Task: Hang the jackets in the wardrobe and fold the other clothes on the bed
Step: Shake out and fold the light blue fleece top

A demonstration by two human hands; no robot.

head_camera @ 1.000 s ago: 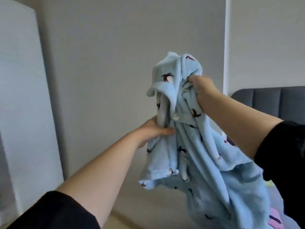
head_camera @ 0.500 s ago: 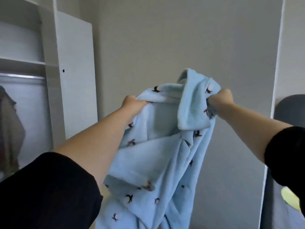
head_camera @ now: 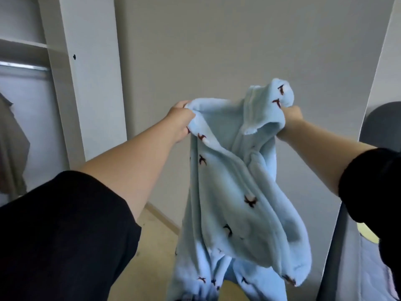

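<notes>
Black short sleeves fill the lower corners of the view, and two bare forearms reach out from them over a pale wood-look floor. At the right edge lies the bed with bluish bedding and a yellow patch, its dark grey headboard rising behind a white upright panel. Straight ahead stands a plain grey-beige wall. To the left is the open white wardrobe, with a shelf, a metal rail and a grey-brown garment hanging under it. The left hand is curled tight around one upper edge of the light blue fleece garment, and the right hand is fisted on the collar end of the same top edge. The fleece is held up in the air in front of the wall, between wardrobe and bed and clear of both. A second ago it was a bunched wad, with the right hand above the left. Half a second ago the hands had drawn level. Now they sit a little higher and the cloth hangs longer and flatter, with the broad flap between the hands narrowed to a fold by the right hand. Its long axis runs vertically, top edge stretched across between the hands and hem pointing at the floor, out of view below.
</notes>
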